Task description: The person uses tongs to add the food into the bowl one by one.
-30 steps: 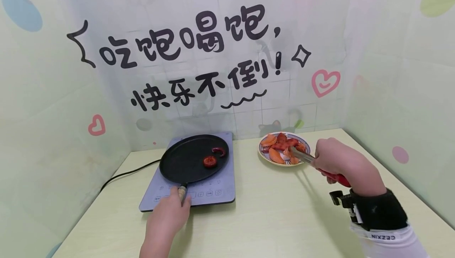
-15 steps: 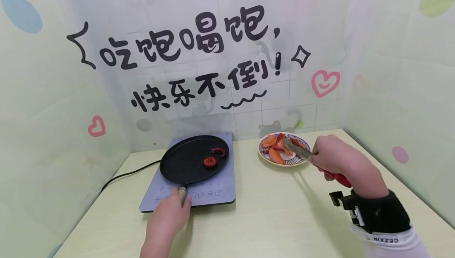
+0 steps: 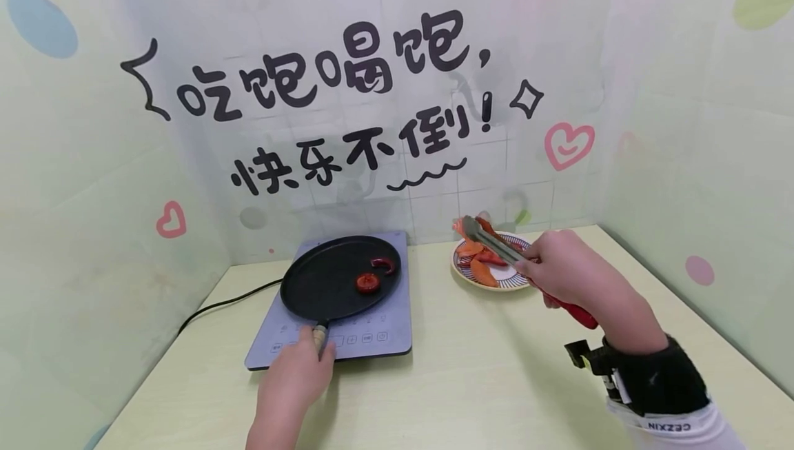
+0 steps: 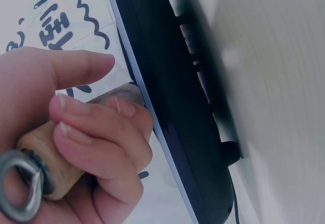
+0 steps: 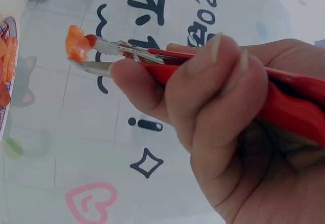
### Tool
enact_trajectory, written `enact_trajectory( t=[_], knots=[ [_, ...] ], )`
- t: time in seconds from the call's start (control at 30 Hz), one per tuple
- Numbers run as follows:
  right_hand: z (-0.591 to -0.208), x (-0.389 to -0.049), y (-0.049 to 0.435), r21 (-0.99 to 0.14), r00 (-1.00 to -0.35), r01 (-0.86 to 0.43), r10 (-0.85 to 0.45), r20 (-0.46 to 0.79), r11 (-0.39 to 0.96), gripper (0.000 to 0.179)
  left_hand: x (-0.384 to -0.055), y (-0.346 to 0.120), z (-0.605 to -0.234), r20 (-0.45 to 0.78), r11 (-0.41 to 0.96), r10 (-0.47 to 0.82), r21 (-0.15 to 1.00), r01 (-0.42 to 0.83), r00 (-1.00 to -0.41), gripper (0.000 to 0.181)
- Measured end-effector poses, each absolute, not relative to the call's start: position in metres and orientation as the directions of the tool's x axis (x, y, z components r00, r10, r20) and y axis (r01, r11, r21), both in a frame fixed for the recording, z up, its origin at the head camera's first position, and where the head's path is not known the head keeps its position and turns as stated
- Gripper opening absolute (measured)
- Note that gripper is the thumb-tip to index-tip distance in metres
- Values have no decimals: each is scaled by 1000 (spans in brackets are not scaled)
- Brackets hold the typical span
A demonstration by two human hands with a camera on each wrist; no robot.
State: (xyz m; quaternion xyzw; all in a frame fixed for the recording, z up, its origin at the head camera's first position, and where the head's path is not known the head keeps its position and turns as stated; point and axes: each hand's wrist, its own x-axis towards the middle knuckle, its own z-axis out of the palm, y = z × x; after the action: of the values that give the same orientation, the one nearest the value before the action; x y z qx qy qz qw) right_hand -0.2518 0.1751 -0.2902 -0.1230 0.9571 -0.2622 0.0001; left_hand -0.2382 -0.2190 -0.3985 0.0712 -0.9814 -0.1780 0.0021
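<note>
My left hand (image 3: 294, 371) grips the wooden handle (image 4: 45, 150) of a black frying pan (image 3: 329, 278); its fingers curl round the wood in the left wrist view. A round red slice (image 3: 367, 283) and a curved dark-red piece (image 3: 382, 265) lie in the pan's right half. With my right hand (image 3: 573, 271) I hold red-handled metal tongs (image 3: 505, 250). Their tips pinch an orange, salmon-like piece (image 5: 77, 43) with a bit of red beside it, raised above the back of the patterned plate (image 3: 455, 271). Other orange and red pieces (image 3: 484, 273) lie on that plate.
The pan stands on a flat induction cooktop (image 3: 391, 340) with touch buttons along its front. From its left side a black cord (image 3: 229, 300) runs over the pale table (image 3: 459, 381). Printed wall sheets (image 3: 347, 195) close off the back and both sides.
My right hand has worked the tongs among the food on the plate, then lifted a salmon-like piece up and to the left. The left hand and pan stay in place.
</note>
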Motion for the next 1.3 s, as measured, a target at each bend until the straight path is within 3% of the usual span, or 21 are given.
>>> enact_trajectory(
  t=[0.33,0.63,0.93,1.3],
  knots=[
    [-295,-247,147,-560,-950,-311,-269,159,768,17,-238,-219,-398,-9,926,-140,353,-134,-990,68],
    [-311,-244,115,-580,-889,-450,-281,361,679,12,-238,-218,-398,-9,925,-145,355,-138,-989,69],
    [-337,-239,77,-425,-721,-652,-339,605,628,15,-237,-219,-398,-8,926,-142,352,-135,-990,68],
    [-362,-236,50,-355,-690,-700,-459,559,620,14,-238,-219,-397,-24,924,-140,357,-139,-990,69]
  ],
)
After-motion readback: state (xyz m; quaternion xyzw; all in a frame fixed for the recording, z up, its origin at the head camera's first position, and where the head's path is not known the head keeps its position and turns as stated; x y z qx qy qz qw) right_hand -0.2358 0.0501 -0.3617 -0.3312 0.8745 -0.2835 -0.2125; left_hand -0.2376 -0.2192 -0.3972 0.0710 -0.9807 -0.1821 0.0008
